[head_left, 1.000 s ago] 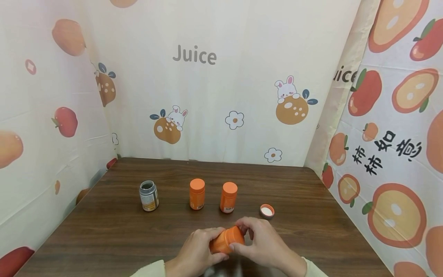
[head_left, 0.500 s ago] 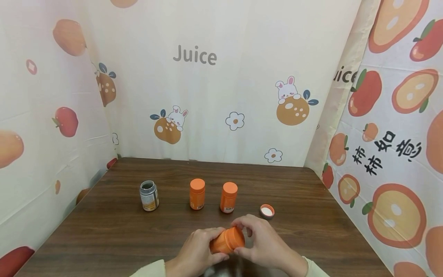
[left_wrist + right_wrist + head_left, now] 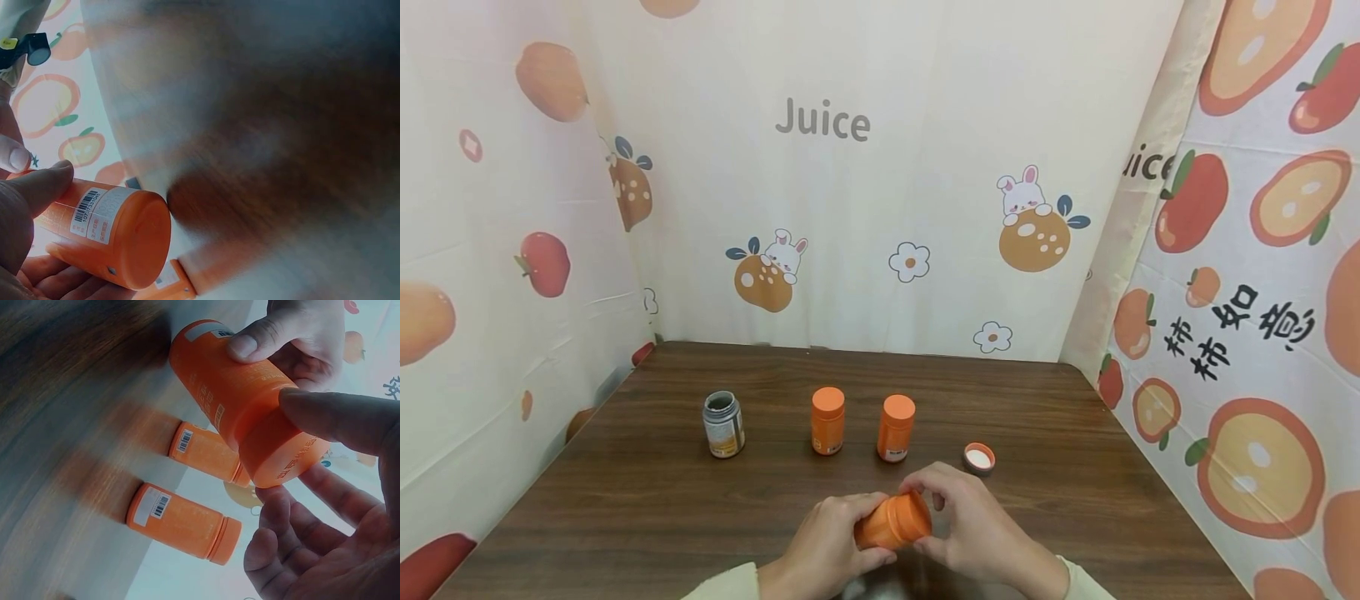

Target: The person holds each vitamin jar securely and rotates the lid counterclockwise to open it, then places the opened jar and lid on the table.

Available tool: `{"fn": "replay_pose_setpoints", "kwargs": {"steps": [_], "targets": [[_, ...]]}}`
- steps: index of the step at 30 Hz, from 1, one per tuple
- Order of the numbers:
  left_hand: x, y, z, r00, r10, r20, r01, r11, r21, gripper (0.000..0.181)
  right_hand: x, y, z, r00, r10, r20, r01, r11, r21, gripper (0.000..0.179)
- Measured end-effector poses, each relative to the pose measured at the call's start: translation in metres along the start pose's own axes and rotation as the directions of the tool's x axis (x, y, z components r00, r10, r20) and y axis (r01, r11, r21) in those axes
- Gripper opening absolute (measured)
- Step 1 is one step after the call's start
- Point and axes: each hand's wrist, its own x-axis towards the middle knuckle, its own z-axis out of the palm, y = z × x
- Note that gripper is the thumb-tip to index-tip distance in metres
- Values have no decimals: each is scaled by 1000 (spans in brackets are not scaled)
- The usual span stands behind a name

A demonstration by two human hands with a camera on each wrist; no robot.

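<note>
An orange screw-top bottle (image 3: 876, 527) lies tilted between the two hands, its cap (image 3: 913, 515) toward the right. My left hand (image 3: 827, 542) grips the body, with the thumb along its side near a white barcode label, as the left wrist view shows. At the cap, my right hand (image 3: 977, 525) pinches the rim; in the right wrist view the thumb presses one side and fingertips touch the other. The cap sits on the bottle.
Two capped orange bottles, one on the left (image 3: 827, 423) and one on the right (image 3: 896, 429), stand upright beyond the hands. A grey bottle (image 3: 724, 427) stands uncapped farther left. An upturned cap (image 3: 978, 458) lies on the dark wood table (image 3: 1060, 442). Printed curtains surround the table.
The right hand's fingers and thumb have shifted slightly round the cap, and the hand sits a little higher. The left hand and its bottle have barely moved.
</note>
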Motion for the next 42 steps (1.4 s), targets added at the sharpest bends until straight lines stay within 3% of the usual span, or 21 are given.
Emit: {"fn": "replay_pose_setpoints", "kwargs": {"steps": [14,25,36,42], "targets": [[-1,0,-1,1000,-12,5,12,1000,-7,51,-3,1,-4,1000,-2,-13,2,1000,-2,59],[-1,0,-2,1000,11,-19,-11,1000,-11,51,-6,4,-6,998,57,-15,-57,998,-3,57],[-2,0,-3,1000,-26,-7,26,1000,-9,53,-9,9,-8,998,59,-19,-59,998,7,57],[-2,1,-4,999,-46,-15,46,999,-4,57,-10,13,-11,994,105,-26,-105,995,4,56]]}}
